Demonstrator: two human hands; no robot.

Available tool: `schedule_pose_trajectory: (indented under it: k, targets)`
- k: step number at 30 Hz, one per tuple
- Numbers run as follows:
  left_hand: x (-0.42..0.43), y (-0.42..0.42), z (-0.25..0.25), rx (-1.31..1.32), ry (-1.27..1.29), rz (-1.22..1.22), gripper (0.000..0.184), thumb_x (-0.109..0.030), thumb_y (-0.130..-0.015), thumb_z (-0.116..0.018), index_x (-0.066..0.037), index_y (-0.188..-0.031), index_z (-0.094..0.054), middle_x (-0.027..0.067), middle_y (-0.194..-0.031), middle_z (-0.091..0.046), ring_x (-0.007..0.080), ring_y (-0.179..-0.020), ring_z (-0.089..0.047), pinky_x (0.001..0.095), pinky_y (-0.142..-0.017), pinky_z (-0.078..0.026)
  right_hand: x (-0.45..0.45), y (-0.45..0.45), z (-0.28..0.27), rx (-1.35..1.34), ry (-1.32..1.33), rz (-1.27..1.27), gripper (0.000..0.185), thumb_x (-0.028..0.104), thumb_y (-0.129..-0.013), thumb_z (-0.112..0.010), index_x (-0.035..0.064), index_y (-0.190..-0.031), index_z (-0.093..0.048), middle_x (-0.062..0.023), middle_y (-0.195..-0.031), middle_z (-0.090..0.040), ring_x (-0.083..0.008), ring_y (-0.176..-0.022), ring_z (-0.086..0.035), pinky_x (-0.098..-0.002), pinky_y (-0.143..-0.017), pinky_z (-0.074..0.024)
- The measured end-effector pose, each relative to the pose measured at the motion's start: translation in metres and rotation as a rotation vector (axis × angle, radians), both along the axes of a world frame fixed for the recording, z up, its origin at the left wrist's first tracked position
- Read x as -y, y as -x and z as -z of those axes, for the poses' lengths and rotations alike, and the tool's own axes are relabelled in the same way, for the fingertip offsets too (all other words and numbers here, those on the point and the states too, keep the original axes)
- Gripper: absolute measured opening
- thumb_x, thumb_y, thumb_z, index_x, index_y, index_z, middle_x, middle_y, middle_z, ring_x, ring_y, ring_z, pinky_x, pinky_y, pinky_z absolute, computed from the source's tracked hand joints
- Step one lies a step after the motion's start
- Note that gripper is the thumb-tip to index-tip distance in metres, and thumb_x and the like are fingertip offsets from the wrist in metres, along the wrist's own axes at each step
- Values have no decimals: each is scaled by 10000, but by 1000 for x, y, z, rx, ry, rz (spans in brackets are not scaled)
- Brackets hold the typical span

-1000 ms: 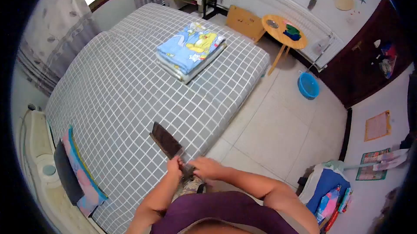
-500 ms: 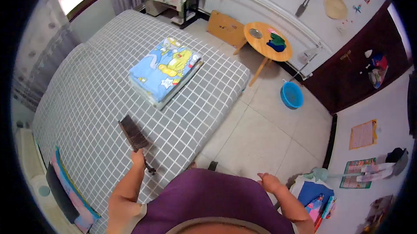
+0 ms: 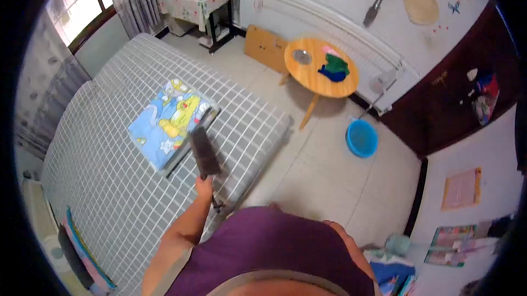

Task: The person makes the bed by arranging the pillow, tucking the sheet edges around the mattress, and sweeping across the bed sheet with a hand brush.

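My left hand (image 3: 204, 185) is closed around the handle of a dark brown bed brush (image 3: 205, 153). The brush is over the grey checked bed sheet (image 3: 241, 109), beside the near right side of a folded blue quilt (image 3: 148, 126) with a yellow cartoon figure. Motion blurs the brush a little, so I cannot tell whether its bristles touch the sheet. On the other side, my right hand (image 3: 335, 227) hangs by my purple top, mostly hidden, its fingers not readable.
A round wooden table (image 3: 307, 76) holding green and blue cloths stands beyond the bed. A blue basin (image 3: 362, 138) sits on the tiled floor. A cardboard sheet (image 3: 265, 48) leans near the radiator (image 3: 324, 21). Pillows (image 3: 82, 246) lie at the lower left.
My left hand has carried the brush to the right across the bed, up to the quilt's side. The view has shifted, and my right hand has drawn back against my body.
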State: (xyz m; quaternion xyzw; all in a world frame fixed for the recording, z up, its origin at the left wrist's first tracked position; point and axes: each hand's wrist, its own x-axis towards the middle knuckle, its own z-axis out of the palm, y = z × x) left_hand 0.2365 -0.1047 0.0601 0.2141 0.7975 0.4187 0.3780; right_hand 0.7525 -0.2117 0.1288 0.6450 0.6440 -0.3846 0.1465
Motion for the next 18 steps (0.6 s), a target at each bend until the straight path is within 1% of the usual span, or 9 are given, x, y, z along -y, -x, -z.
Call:
schedule_pose_trajectory:
  k: [2,4,7,9,11,12,14,16,18]
  targets:
    - [-18,-5,23,-169,26,-16,275,-131,-695,-603,19,-912,-524,150,-747,-591,278,-645,-590,368,-564,-449,-61,-5,-28,28,-82,-159,347,263,-827,-477,57,-1100,-537,-178,-1091,-555,-329,-997,-535,-412,-838,-433]
    - [-19,-8,41,-368,33,-5,289,-139,-688,-607,14,-919,-525,168,-785,-597,313,-728,-596,391,-644,-454,-108,-16,-19,18,-144,-80,374,253,-825,-486,46,-1137,-506,-182,-1126,-534,-331,-1021,-519,-404,-859,-424]
    - [-35,-25,15,-389,110,-70,282,-146,-694,-614,6,-915,-525,181,-812,-598,340,-790,-582,400,-721,-436,-180,-15,-17,-122,-144,-34,418,255,-825,-496,38,-1181,-474,-183,-1165,-514,-339,-1057,-497,-389,-902,-397]
    - [-54,-32,19,-384,166,-51,275,-152,-705,-612,-1,-912,-511,194,-834,-593,369,-809,-575,413,-721,-436,-223,-21,-12,-191,-176,-70,427,254,-818,-517,36,-1183,-476,-185,-1075,-543,-326,-979,-524,-374,-849,-410]
    - [-70,-42,17,-375,203,-29,277,-160,-708,-606,-1,-910,-503,200,-836,-589,383,-822,-569,418,-721,-434,-253,-27,12,-206,-260,-145,417,243,-803,-552,34,-1159,-496,-188,-872,-611,-293,-798,-593,-356,-711,-457]
    - [-82,-49,25,-451,207,-4,291,-176,-707,-595,-1,-918,-497,202,-842,-587,389,-826,-565,431,-719,-431,-265,-32,21,-232,-161,-107,419,256,-813,-535,36,-1168,-496,-187,-994,-564,-302,-915,-541,-361,-795,-420]
    - [-123,-60,33,-427,256,9,300,-184,-708,-592,-1,-928,-502,205,-850,-588,392,-828,-563,434,-721,-431,-297,-62,32,-258,20,-49,426,281,-834,-501,40,-1184,-495,-186,-1237,-469,-321,-1151,-437,-372,-964,-345]
    - [-158,-78,28,-344,247,-14,314,-193,-702,-597,-7,-943,-520,211,-870,-591,394,-839,-562,440,-725,-433,-323,-83,37,-226,34,-41,420,280,-832,-503,41,-1178,-499,-183,-1219,-478,-321,-1131,-446,-374,-951,-352]
    - [-214,-91,60,-294,190,-50,319,-199,-697,-601,-11,-943,-525,215,-881,-592,392,-851,-562,441,-729,-433,-352,-101,40,-175,-23,-68,414,278,-830,-505,42,-1171,-504,-180,-1201,-487,-321,-1112,-455,-377,-938,-359]
